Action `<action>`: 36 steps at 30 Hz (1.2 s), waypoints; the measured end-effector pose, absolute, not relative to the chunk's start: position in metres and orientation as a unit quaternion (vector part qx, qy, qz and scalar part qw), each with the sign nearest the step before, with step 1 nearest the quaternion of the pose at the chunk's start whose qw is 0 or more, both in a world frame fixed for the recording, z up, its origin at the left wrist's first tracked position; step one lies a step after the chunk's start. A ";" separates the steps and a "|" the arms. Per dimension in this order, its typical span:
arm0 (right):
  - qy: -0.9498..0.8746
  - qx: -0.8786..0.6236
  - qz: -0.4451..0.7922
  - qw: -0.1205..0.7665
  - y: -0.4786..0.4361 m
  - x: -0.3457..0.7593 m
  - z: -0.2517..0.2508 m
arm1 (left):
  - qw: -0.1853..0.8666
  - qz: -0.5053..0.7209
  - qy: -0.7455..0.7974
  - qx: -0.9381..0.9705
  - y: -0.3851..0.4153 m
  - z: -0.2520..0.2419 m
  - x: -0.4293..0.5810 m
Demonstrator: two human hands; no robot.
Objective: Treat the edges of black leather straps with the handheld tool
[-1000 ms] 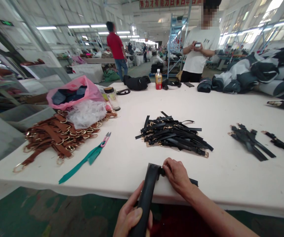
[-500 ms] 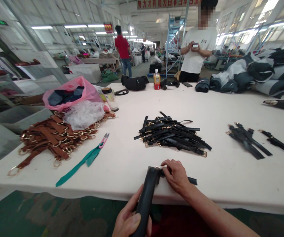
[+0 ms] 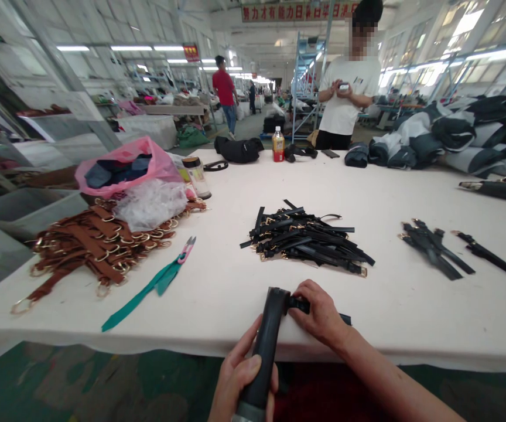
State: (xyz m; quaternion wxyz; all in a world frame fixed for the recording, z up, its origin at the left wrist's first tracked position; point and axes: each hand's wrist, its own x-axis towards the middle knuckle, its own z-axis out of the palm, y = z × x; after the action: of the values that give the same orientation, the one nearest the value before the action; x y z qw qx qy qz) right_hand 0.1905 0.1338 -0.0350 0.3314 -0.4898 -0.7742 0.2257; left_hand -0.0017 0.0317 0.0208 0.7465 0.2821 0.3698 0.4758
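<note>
"The fingers (image 3: 253, 363) of the left hand (image 3: 234, 384), what are they doing?"

"Wrapped around a wide black strap (image 3: 268, 334), thumb on top. Its upper end points away from the person, over the near edge of the bench (image 3: 380, 205)."

"And the right hand (image 3: 321, 313)?"

"Pinched close on a narrow black strap (image 3: 299, 304), right beside the wide one's upper end. Whether the two pieces are joined there, I can't tell."

"What's that dark tip by the right wrist?"

"A black strap end (image 3: 345, 319). The hand hides the rest, so I can't say if it belongs to the piece in the fingers."

"What lies beyond the hands?"

"A heap of black straps (image 3: 308, 241) with gold-coloured buckles, mid-bench. To its right, a small crossed bunch (image 3: 435, 252), then a single strap (image 3: 494, 258) lying apart."

"And over on the left?"

"Brown straps (image 3: 99, 243) with metal rings, partly under a clear plastic bag (image 3: 154, 205); a pink bag (image 3: 160, 161) sits just behind. Nearer the middle are pink-handled snips (image 3: 186, 253) with a teal strip (image 3: 147, 296) at the handle end."

"Anyone across the bench?"

"A person in a white shirt (image 3: 345, 108), both hands around a small device (image 3: 344, 87)."
</note>
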 end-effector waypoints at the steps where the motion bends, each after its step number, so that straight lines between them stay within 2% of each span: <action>1: -0.777 -0.488 0.220 0.332 0.133 0.191 -0.035 | 0.748 0.475 0.367 0.282 0.032 0.020 -0.002; 7: -0.783 -0.493 0.193 0.327 0.130 0.190 -0.031 | 0.762 0.474 0.345 0.275 0.033 0.012 -0.006; 19: -0.762 -0.498 0.240 0.336 0.134 0.191 -0.029 | 0.783 0.467 0.313 0.267 0.042 0.005 -0.016; 36: -0.768 -0.507 0.226 0.319 0.134 0.189 -0.024 | 0.776 0.459 0.353 0.250 0.035 0.015 -0.038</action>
State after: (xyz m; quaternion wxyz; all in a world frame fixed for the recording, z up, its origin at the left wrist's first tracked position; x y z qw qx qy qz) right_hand 0.1889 0.1337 -0.0239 0.3193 -0.5073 -0.7679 0.2258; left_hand -0.0380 0.0349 0.0149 0.7760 0.2502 0.3534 0.4587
